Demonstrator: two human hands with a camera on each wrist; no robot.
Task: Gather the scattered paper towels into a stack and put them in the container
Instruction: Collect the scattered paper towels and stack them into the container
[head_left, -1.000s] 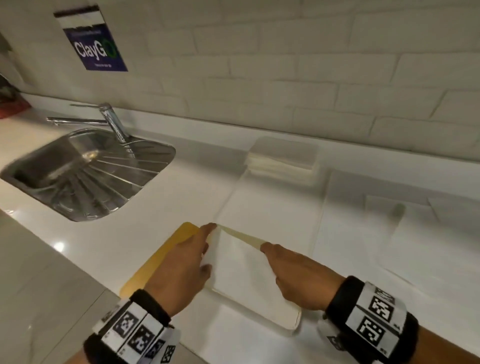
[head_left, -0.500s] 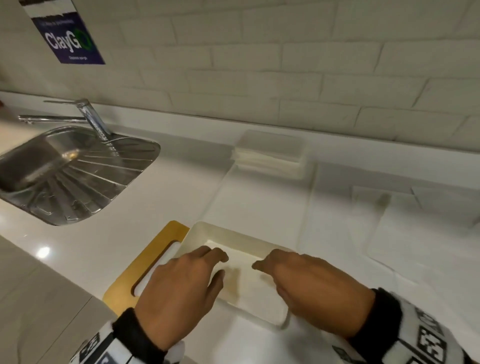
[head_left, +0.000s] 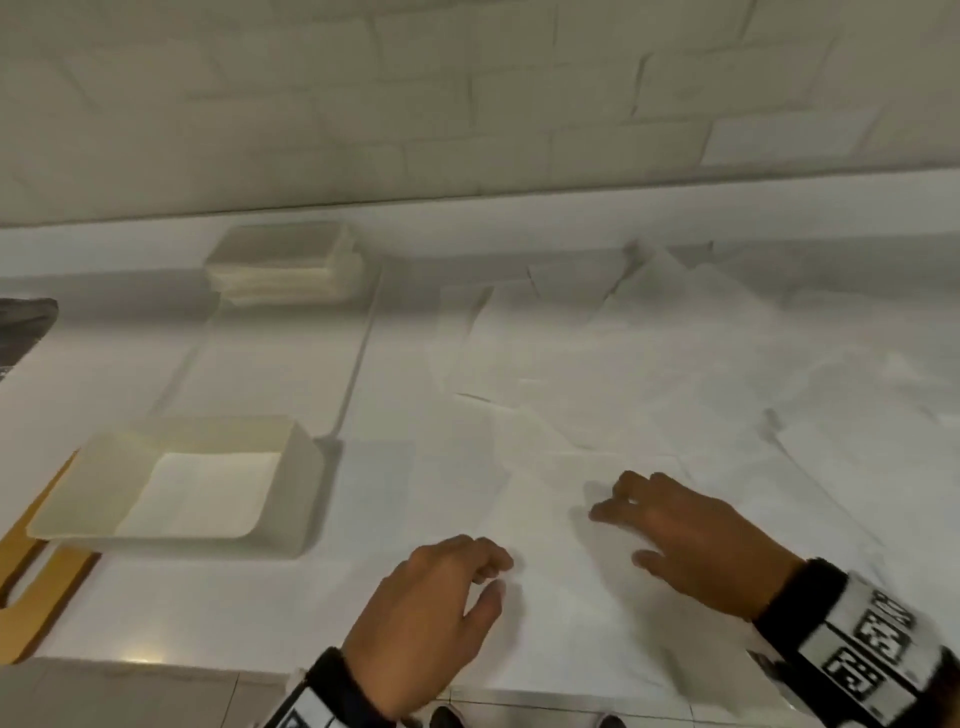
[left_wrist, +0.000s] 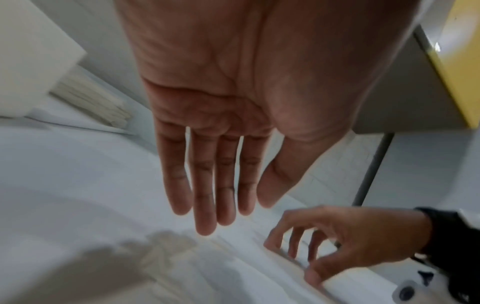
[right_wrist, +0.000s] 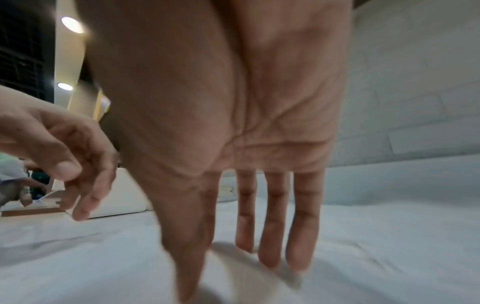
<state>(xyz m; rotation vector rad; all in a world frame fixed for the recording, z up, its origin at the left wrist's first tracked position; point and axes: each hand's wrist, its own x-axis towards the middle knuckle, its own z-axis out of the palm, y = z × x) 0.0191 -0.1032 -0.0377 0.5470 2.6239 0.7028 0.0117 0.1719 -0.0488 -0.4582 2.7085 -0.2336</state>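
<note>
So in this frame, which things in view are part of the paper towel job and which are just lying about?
Part of the job:
- scattered paper towels on the counter
- cream container, one towel already inside
- left hand and right hand, both empty, over the nearest towel

Lying about:
- clear lidded box by the wall
- yellow board under the container
</note>
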